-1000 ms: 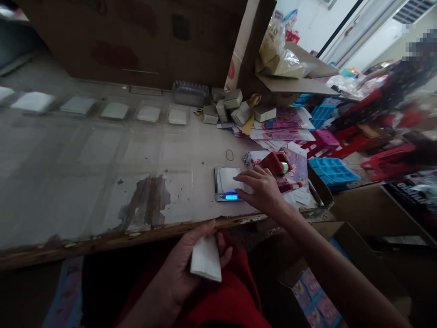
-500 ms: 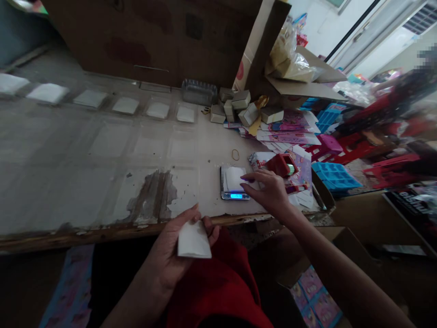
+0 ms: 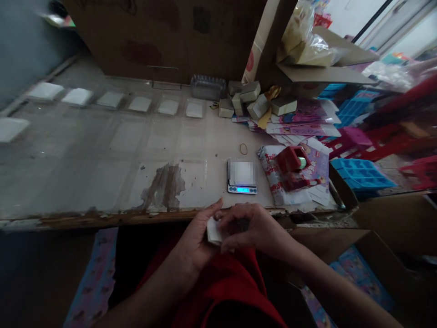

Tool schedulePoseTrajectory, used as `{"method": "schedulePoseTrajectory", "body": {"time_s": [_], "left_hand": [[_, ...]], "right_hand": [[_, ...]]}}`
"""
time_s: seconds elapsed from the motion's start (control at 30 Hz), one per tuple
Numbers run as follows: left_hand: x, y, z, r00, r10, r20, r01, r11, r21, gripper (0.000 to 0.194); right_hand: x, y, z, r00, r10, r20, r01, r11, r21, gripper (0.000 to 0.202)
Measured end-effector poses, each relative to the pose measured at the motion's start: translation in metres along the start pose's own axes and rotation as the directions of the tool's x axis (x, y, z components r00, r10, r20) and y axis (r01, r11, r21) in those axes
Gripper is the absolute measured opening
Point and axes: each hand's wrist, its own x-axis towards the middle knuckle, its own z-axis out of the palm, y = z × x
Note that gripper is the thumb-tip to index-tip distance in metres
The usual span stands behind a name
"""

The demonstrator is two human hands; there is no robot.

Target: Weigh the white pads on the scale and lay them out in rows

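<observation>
My left hand (image 3: 198, 243) is closed around a small stack of white paper squares (image 3: 213, 231), just in front of the table edge. Over the stack's right side curls my right hand (image 3: 259, 230), thumb and fingers on the paper; part of the stack is hidden beneath them. A small digital scale (image 3: 232, 189) with a lit blue display sits on the table just beyond my hands. White paper (image 3: 241, 173) lies on its pan, blurred out in the picture; the reading is too small to make out.
Clear shallow trays holding white squares (image 3: 139, 104) line the back of the table. A rubber band (image 3: 243, 149) lies behind the scale. To the right are a red tape dispenser (image 3: 290, 159), several small boxes (image 3: 251, 91), printed cartons (image 3: 300, 123) and a blue tray (image 3: 362, 173).
My right hand has left the scale and come back to the stack in my left hand. White paper stays on the scale. The view has shifted slightly to the left.
</observation>
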Motion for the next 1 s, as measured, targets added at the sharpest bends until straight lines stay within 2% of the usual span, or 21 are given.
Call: {"method": "schedulePoseTrajectory", "body": {"time_s": [0.1,0.17,0.23,0.33,0.4,0.47,0.5,0.53,0.57,0.6,0.63,0.67,0.7,0.77,0.8,0.83,0.87,0.93,1.0], "left_hand": [[0.000,-0.004,0.000,0.999,0.046,-0.024,-0.046,0.999,0.026,0.030],[0.002,-0.006,-0.001,0.997,0.060,-0.044,-0.057,0.997,0.057,0.026],[0.005,-0.009,-0.002,0.998,0.052,-0.047,-0.049,0.997,0.058,0.025],[0.012,-0.013,-0.001,1.000,0.009,-0.017,-0.009,1.000,0.010,0.028],[0.016,-0.013,0.000,1.000,0.018,-0.004,-0.018,0.999,-0.026,0.031],[0.019,-0.012,0.001,0.997,0.057,-0.044,-0.060,0.997,-0.052,0.033],[0.020,-0.011,0.001,0.995,0.066,-0.073,-0.071,0.996,-0.059,0.031],[0.020,-0.010,0.001,0.993,0.062,-0.100,-0.068,0.996,-0.064,0.028],[0.020,-0.010,0.001,0.992,0.046,-0.116,-0.054,0.996,-0.065,0.026],[0.019,-0.010,0.000,0.993,0.023,-0.119,-0.031,0.997,-0.067,0.025],[0.018,-0.010,0.000,0.993,0.002,-0.116,-0.010,0.998,-0.066,0.025],[0.017,-0.010,0.000,0.993,-0.011,-0.114,0.004,0.998,-0.060,0.026],[0.016,-0.010,0.000,0.992,-0.015,-0.122,0.009,0.999,-0.052,0.025],[0.013,-0.010,0.001,0.988,-0.010,-0.156,0.005,0.999,-0.034,0.021],[0.011,-0.009,0.001,0.985,-0.005,-0.174,0.000,1.000,-0.026,0.019],[0.009,-0.008,0.002,0.982,0.001,-0.187,-0.005,1.000,-0.020,0.018],[0.007,-0.007,0.002,0.982,0.006,-0.190,-0.009,1.000,-0.017,0.018],[0.004,-0.005,0.002,0.983,0.013,-0.185,-0.016,1.000,-0.015,0.018],[0.001,-0.004,0.003,0.983,0.005,-0.186,-0.008,1.000,-0.017,0.018]], "right_hand": [[-0.002,0.005,-0.005,0.999,0.016,0.037,-0.022,0.985,0.173,0.030],[-0.004,0.007,-0.008,0.999,-0.009,0.043,-0.001,0.975,0.221,0.023],[-0.006,0.009,-0.009,0.998,-0.067,0.003,0.065,0.988,0.140,0.016],[-0.006,0.013,-0.009,0.957,-0.236,-0.168,0.206,0.962,-0.178,0.013],[-0.002,0.018,-0.013,0.918,-0.277,-0.283,0.190,0.936,-0.297,0.013],[0.005,0.022,-0.024,0.889,-0.223,-0.399,0.113,0.953,-0.280,0.012],[0.009,0.024,-0.032,0.863,-0.198,-0.465,0.079,0.961,-0.264,0.012],[0.014,0.025,-0.042,0.816,-0.199,-0.542,0.053,0.960,-0.273,0.012],[0.019,0.027,-0.052,0.741,-0.244,-0.626,0.037,0.945,-0.325,0.011],[0.025,0.028,-0.061,0.649,-0.333,-0.684,0.028,0.909,-0.416,0.011],[0.030,0.031,-0.069,0.571,-0.444,-0.691,0.017,0.848,-0.530,0.011],[0.036,0.034,-0.075,0.533,-0.554,-0.640,0.011,0.761,-0.649,0.011],[0.040,0.039,-0.079,0.545,-0.638,-0.544,0.018,0.657,-0.753,0.013],[0.048,0.051,-0.080,0.663,-0.685,-0.304,0.080,0.468,-0.880,0.019],[0.050,0.058,-0.077,0.729,-0.652,-0.207,0.113,0.413,-0.904,0.022],[0.050,0.064,-0.075,0.774,-0.615,-0.154,0.127,0.388,-0.913,0.024],[0.050,0.069,-0.072,0.796,-0.588,-0.141,0.123,0.386,-0.914,0.025],[0.046,0.074,-0.070,0.791,-0.576,-0.204,0.072,0.420,-0.905,0.025],[0.041,0.073,-0.072,0.742,-0.593,-0.311,0.002,0.467,-0.884,0.022]]}}
